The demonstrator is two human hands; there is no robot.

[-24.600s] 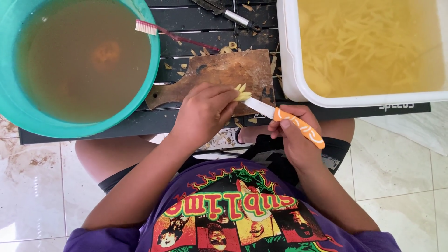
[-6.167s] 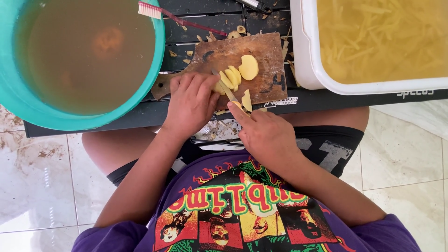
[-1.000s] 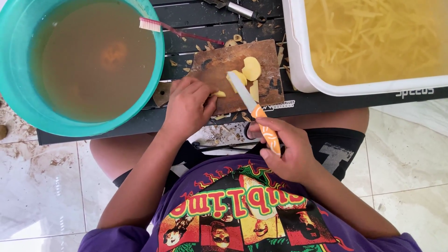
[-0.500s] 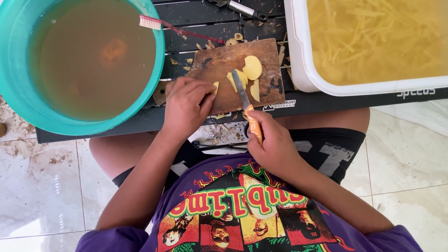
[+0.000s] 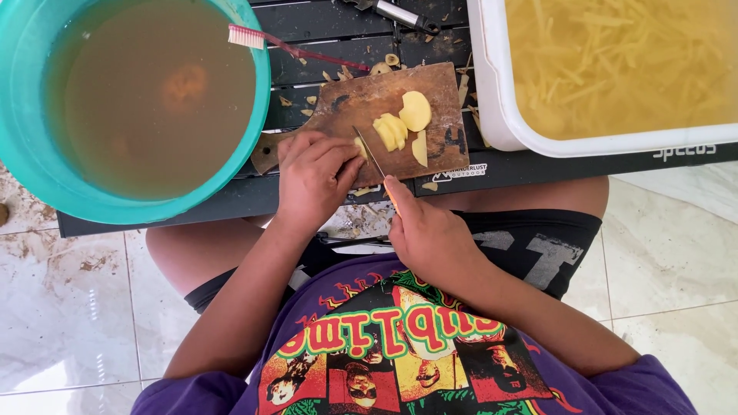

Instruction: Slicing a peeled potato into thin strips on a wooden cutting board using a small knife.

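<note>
Pressing down on the wooden cutting board [image 5: 361, 104], the left hand [image 5: 311, 180] has its fingers curled together over a potato piece [image 5: 360, 146], mostly hidden beneath them. Right beside it, the right hand [image 5: 427, 234] has its fingers clamped on a knife [image 5: 370, 157], the blade edge-on against that piece. Cut potato slices [image 5: 400, 127] lie just past the blade. The board sits at the counter's [image 5: 346, 34] near edge, between a teal basin [image 5: 257, 115] of cloudy water and a white tub [image 5: 492, 100], probably holding potato strips.
</note>
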